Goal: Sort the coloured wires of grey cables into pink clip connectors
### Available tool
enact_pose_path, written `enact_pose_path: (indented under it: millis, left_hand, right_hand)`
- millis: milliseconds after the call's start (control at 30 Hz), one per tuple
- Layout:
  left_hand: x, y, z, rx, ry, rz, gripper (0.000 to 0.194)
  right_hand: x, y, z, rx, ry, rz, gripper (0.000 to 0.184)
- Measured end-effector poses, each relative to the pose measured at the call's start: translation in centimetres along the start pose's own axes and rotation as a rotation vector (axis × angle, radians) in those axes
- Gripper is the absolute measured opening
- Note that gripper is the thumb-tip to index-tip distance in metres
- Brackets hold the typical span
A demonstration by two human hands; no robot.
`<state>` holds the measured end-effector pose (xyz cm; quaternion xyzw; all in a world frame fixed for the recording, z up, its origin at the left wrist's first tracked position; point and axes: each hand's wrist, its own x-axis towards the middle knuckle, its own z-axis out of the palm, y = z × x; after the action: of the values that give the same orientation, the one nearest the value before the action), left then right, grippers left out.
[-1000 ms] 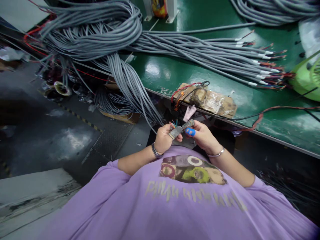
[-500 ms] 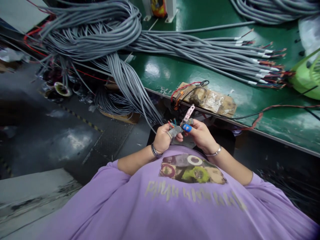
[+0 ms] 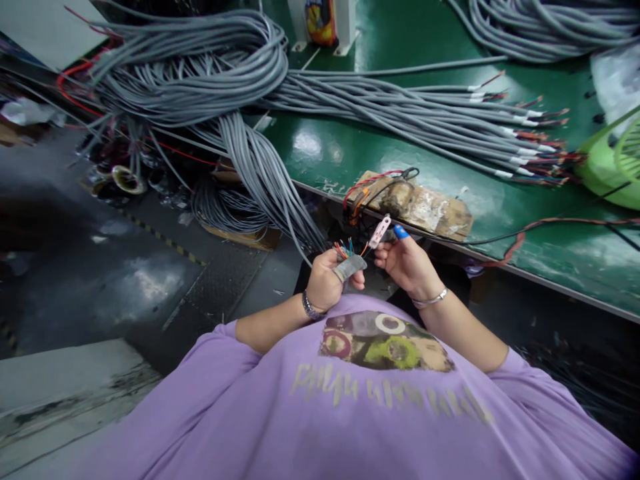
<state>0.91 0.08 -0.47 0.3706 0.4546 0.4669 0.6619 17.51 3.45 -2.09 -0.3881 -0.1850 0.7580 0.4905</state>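
Observation:
My left hand is closed in a pinch around a bunch of thin coloured wires, whose red, green and blue ends stick up above the fingers. A grey wrap covers its thumb. An orange wire runs up from this hand toward a small pinkish strip with holes, just below the bench edge. Beside that strip is my right hand, its blue-covered thumb raised away from the half-curled fingers. I see nothing held in it. The lower part of the wires is hidden by my left hand.
On the green bench lie bundled grey cables with stripped ends at right. A stained wooden block with red and black leads sits at the front edge. A green fan-like object stands right. More cables hang over the edge.
My right hand has moved away from my left, to the right, and its blue-covered thumb has lifted from the wires. My left hand keeps its pinch. The view has shifted slightly.

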Motion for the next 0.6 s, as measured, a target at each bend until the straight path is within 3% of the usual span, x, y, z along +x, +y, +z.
enact_pose_path:
  millis: [133, 200, 300, 367, 500, 600]
  left_hand:
    - [0.4, 0.5, 0.9, -0.043, -0.014, 0.027, 0.043]
    - [0.7, 0.6, 1.2, -0.052, -0.017, 0.032, 0.042]
    - [1.1, 0.7, 1.3, -0.037, -0.001, 0.016, 0.042]
    - [1.3, 0.6, 1.4, -0.021, 0.008, 0.008, 0.042]
    - [1.6, 0.4, 1.4, -0.018, 0.013, -0.010, 0.041]
    - [1.6, 0.1, 1.4, -0.006, 0.021, -0.029, 0.040]
  right_hand:
    - [0.1, -0.5, 0.5, -0.085, -0.187, 0.011, 0.052]
    - [0.3, -0.2, 0.9, -0.151, -0.132, -0.112, 0.050]
    - [0.8, 0.5, 1.1, -0.241, 0.073, -0.366, 0.051]
    - [1.1, 0.9, 1.2, -0.253, 0.116, -0.447, 0.054]
    - [1.7, 1.0, 1.4, -0.127, 0.004, -0.265, 0.061]
    - [1.9, 0.8, 1.8, -0.013, 0.023, -0.185, 0.059]
